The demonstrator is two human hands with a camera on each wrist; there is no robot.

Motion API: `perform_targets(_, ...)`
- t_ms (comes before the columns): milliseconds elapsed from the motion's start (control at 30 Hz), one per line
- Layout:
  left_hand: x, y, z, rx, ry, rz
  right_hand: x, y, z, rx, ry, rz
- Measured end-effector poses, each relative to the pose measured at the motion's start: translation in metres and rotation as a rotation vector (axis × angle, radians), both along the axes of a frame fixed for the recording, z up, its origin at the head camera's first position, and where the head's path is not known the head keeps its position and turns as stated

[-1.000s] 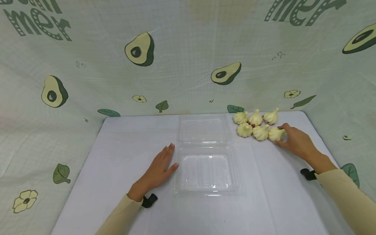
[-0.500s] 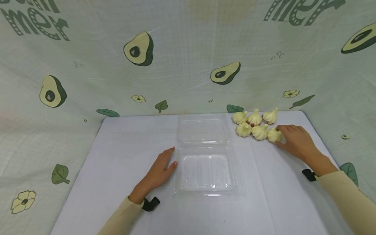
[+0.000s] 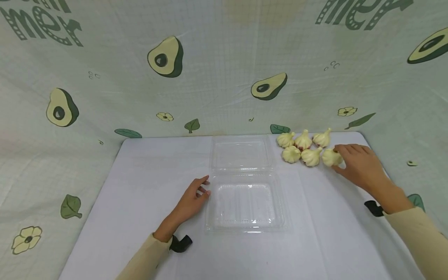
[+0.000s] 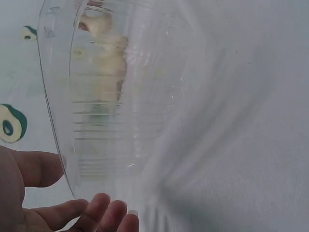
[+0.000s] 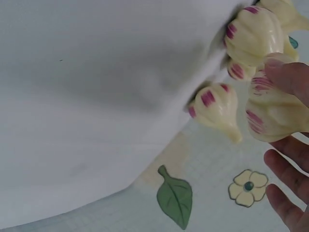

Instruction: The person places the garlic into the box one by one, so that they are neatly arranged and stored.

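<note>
My right hand (image 3: 360,165) pinches a garlic bulb (image 3: 331,157) between thumb and fingers at the right end of the front row. In the right wrist view this held bulb (image 5: 275,108) shows pink streaks and is apart from the other bulbs, with the thumb over it. Several more cream garlic bulbs (image 3: 310,157) sit to its left and behind. My left hand (image 3: 190,199) is at the left edge of a clear plastic clamshell container (image 3: 280,206). Its thumb and relaxed fingers (image 4: 99,208) are right at the rim in the left wrist view.
The container lies unfolded on the white table (image 3: 157,163), its lid (image 3: 241,153) spread behind the base. A cloth backdrop (image 3: 217,70) with printed avocados rises behind the table and along both sides.
The right hand has taken hold of the end garlic bulb and drawn it slightly right, away from its neighbour. The left hand's fingers have curled a little at the container's edge.
</note>
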State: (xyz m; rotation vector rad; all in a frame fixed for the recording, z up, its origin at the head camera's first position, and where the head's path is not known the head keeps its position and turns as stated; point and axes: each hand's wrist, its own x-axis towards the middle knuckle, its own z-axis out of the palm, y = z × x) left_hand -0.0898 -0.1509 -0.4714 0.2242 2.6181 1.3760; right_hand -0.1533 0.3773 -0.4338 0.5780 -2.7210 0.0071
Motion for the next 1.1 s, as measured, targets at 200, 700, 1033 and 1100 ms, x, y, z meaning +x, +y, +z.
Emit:
perform_targets(200,-0.001,0.002,0.004,0.058,-0.045,0.057,0.006,-0.011,0.014,-0.006,0.035,0.020)
perform_targets(700,-0.005,0.004,0.007,0.258,-0.175,0.159,0.016,-0.066,0.036,-0.025,0.193,0.309)
perform_targets(1033,-0.004,0.004,0.009,0.294,-0.222,0.198,0.022,-0.113,0.041,-0.037,0.179,0.463)
perform_targets(1100,-0.005,0.004,0.009,0.299,-0.228,0.204,0.023,-0.123,0.042,-0.028,0.171,0.485)
